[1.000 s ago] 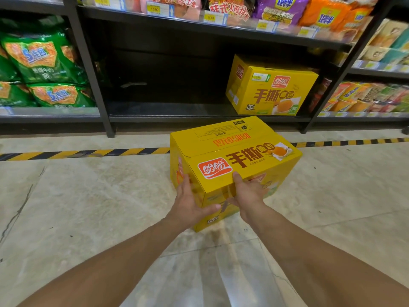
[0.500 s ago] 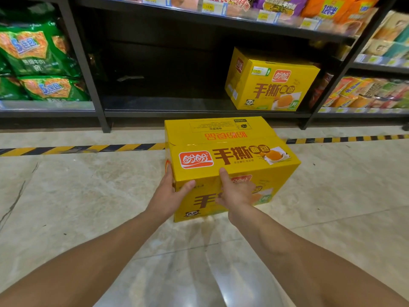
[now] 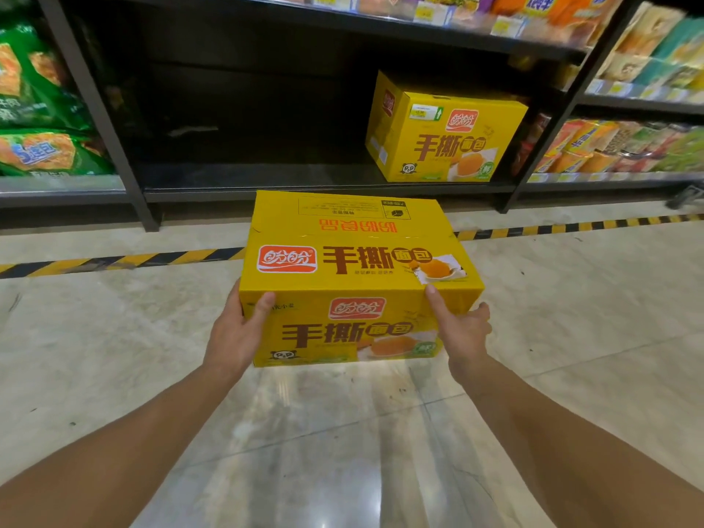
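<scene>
A yellow cardboard box point(image 3: 354, 261) with a red logo and brown lettering hangs above the floor in front of me, its long printed face toward me. My left hand point(image 3: 238, 333) grips its near left corner, thumb on the front face and fingers hidden round the side. My right hand point(image 3: 463, 329) holds the near right corner, thumb up on the front face and fingers round the right side. A second identical yellow box point(image 3: 442, 135) stands on the bottom shelf point(image 3: 266, 181), at its right end.
Dark metal shelving with black uprights point(image 3: 95, 108) faces me. Green snack bags point(image 3: 42, 146) fill the left bay; orange packets point(image 3: 586, 146) fill the right bay. A yellow-black hazard strip point(image 3: 114, 261) runs along the pale tiled floor point(image 3: 114, 356).
The box has turned square to me and risen toward the shelf. My right hand slid from the middle of the front face to the right corner; my left stays at the left corner.
</scene>
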The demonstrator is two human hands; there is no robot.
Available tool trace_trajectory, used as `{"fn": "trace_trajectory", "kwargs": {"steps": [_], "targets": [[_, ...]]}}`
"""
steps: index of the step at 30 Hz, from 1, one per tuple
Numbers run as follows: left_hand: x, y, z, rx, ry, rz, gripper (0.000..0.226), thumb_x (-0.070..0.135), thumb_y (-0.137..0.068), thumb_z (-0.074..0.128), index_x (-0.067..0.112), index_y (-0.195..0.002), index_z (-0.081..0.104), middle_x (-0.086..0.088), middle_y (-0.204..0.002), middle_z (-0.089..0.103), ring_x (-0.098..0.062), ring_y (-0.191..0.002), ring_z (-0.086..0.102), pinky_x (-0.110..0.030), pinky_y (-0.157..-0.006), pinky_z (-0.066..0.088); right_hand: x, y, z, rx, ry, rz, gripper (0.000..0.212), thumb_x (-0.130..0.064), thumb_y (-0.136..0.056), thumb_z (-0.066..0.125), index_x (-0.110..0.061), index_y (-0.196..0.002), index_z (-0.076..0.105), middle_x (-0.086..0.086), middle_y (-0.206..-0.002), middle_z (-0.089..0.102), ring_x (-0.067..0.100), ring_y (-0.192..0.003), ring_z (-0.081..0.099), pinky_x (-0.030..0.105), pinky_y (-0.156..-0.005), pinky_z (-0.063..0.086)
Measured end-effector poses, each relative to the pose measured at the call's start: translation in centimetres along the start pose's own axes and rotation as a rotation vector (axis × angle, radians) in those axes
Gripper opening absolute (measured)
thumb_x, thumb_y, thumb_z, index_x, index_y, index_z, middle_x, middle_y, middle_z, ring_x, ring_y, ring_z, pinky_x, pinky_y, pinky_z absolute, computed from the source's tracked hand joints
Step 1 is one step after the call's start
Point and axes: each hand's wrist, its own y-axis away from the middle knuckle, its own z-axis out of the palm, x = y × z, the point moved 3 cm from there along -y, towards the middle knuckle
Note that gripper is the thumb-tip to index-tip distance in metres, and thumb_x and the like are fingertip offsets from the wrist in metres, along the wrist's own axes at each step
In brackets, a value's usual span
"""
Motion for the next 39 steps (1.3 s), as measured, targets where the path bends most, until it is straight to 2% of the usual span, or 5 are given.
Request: {"fn": "trace_trajectory", "kwargs": {"steps": [6, 14, 23, 28, 39], "targets": [[-0.7, -0.1, 0.4, 0.025, 0.003, -0.087, 0.074, 0.070, -0.096, 0.044, 0.029, -0.157, 0.036, -0.003, -0.149, 0.057, -0.033, -0.134, 0.058, -0.052, -0.108, 0.045, 1.4, -1.9, -0.4, -0.088, 0.053, -0.177, 0.121, -0.081, -0.042, 0.091, -0.018, -0.140, 0.058, 0.002, -0.126, 0.073, 0.022, -0.113, 0.072, 0.045, -0.097, 0.060], [-1.3, 0.7, -2.0, 0.098, -0.002, -0.124, 0.079, 0.076, -0.093, 0.045, 0.023, -0.152, 0.042, -0.001, -0.143, 0.059, -0.032, -0.129, 0.059, -0.054, -0.106, 0.048, 6.8, -2.2, -0.8, -0.028, 0.340, -0.283, 0.119, -0.099, -0.042, 0.075, -0.013, -0.123, 0.064, 0.011, -0.113, 0.066, 0.033, -0.110, 0.067, 0.049, -0.088, 0.061], [-5.0, 2.3, -2.8, -0.005, -0.225, -0.165, 0.084, 0.050, -0.086, 0.081, 0.017, -0.151, 0.039, -0.003, -0.144, 0.061, -0.032, -0.129, 0.060, -0.052, -0.105, 0.051, 6.3, 2.1, -1.8, -0.270, 0.362, -0.199, 0.055, -0.024, -0.075, 0.095, -0.016, -0.112, 0.056, -0.003, -0.105, 0.067, 0.009, -0.090, 0.067, 0.012, -0.063, 0.050], [-5.1, 1.5, -2.3, 0.051, -0.264, -0.210, 0.075, 0.045, -0.088, 0.082, 0.010, -0.144, 0.047, -0.014, -0.139, 0.065, -0.039, -0.123, 0.063, -0.051, -0.099, 0.053, 7.7, 2.9, -0.5, -0.306, 0.443, -0.101, 0.075, -0.024, -0.082, 0.090, -0.004, -0.134, 0.040, 0.001, -0.116, 0.051, 0.019, -0.104, 0.050, 0.032, -0.085, 0.041], [-1.7, 2.3, -3.6, 0.193, -0.209, -0.067, 0.078, 0.044, -0.084, 0.086, 0.017, -0.146, 0.046, -0.007, -0.128, 0.074, -0.028, -0.108, 0.073, -0.046, -0.090, 0.060, 5.6, 1.4, -1.8, -0.083, 0.471, -0.319, 0.071, -0.053, -0.067, 0.091, -0.016, -0.116, 0.056, 0.010, -0.113, 0.066, 0.035, -0.110, 0.064, 0.051, -0.089, 0.058]]}}
